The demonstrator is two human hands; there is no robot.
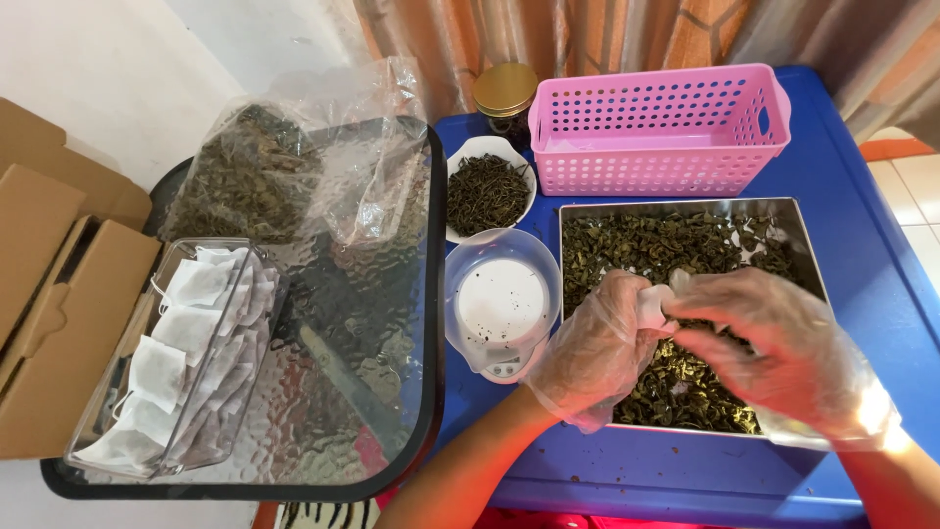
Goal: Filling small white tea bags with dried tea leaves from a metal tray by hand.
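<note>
Both my gloved hands are over the steel tray [783, 211] of dried leaves [666, 245]: left hand [587, 353] and right hand [774, 348] fingers pinched closed on a small white tea bag [654, 306].

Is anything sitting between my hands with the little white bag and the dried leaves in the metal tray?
Nothing visible does. Both the left hand and the right hand hold the small white bag directly over the metal tray, and the dried leaves lie uncovered under them.
</note>
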